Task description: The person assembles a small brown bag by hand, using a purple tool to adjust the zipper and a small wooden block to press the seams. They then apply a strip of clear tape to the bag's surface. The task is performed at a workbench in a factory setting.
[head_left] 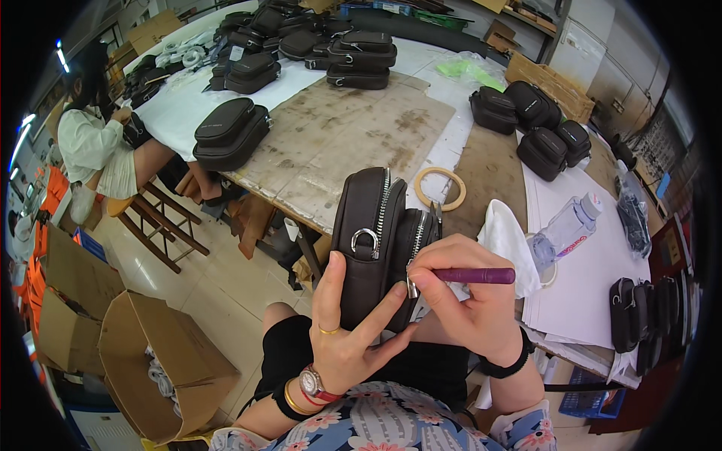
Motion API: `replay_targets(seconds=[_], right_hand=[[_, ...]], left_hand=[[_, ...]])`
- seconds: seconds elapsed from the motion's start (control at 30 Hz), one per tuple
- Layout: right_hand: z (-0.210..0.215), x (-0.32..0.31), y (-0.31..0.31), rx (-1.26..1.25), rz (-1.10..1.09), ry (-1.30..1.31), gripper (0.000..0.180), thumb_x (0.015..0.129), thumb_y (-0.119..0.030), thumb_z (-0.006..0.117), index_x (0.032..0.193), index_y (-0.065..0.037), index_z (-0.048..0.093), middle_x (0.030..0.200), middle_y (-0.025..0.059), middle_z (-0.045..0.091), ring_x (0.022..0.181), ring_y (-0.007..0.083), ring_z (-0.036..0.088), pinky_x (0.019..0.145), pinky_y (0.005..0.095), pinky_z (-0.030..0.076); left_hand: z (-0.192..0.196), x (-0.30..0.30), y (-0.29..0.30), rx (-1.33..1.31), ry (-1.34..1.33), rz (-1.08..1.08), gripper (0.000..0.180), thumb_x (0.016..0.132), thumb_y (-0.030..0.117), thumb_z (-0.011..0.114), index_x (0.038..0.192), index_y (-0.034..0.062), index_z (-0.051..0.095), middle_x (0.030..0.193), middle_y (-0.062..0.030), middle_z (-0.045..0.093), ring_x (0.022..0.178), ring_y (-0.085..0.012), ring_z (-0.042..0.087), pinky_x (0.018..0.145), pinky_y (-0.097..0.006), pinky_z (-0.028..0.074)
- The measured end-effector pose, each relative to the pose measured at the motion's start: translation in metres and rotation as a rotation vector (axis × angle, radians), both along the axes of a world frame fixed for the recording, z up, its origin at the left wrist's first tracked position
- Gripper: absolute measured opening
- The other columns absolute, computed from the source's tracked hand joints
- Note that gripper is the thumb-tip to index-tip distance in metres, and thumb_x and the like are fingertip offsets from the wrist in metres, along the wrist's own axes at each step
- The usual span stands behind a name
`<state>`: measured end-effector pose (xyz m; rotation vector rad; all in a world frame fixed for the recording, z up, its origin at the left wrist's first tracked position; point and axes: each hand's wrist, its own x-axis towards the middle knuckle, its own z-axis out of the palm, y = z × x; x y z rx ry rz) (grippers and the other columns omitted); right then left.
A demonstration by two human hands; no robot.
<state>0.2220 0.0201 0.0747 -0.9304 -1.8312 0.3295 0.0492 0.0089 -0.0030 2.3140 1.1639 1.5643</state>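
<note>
left hand: fingers clamped around dark brown leather zip pouch, keep steady
right hand: fingers pinching purple pen-shaped tool; tip by zipper, go light

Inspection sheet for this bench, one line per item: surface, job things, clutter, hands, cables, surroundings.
Surface: stained worn tabletop, partly under white sheets.
Job's things: dark brown zipped leather pouch upright over the lap; purple pen-like tool at its zip.
Clutter: stacks of matching dark pouches, tan tape ring, clear plastic bottle, white cloth.
Hands: left hand grips the pouch; right hand holds the tool.
Cables: nothing seen.
Surroundings: open cardboard box on the floor; a seated person at far left.
</note>
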Motion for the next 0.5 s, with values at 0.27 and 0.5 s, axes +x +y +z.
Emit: replay_targets(seconds=[0.27,0.5], right_hand=[[-0.0025,0.0002,0.0017,-0.007,0.014,0.03,0.01,0.082,0.001,0.071,0.09,-0.001,0.066,0.083,0.012,0.067,0.072,0.0266,0.065,0.063,0.0326,0.051],[-0.003,-0.0023,0.0009,-0.005,0.003,0.059,0.01,0.081,0.002,0.072,0.089,0.0,0.065,0.083,0.012,0.067,0.072,0.0259,0.066,0.062,0.0318,0.051]], left_hand=[[0.0015,-0.0027,0.0066,0.133,0.089,0.054,0.065,0.052,0.028,0.093,0.113,0.0165,0.075,0.149,-0.0339,0.032,0.11,-0.0366,0.063,0.087,-0.036,0.052],[-0.0019,-0.0009,0.0018,0.014,-0.004,-0.009,0.061,0.06,0.022,0.09,0.119,0.0207,0.072,0.151,-0.0295,0.03,0.13,-0.0444,0.044,0.1,-0.046,0.046]])
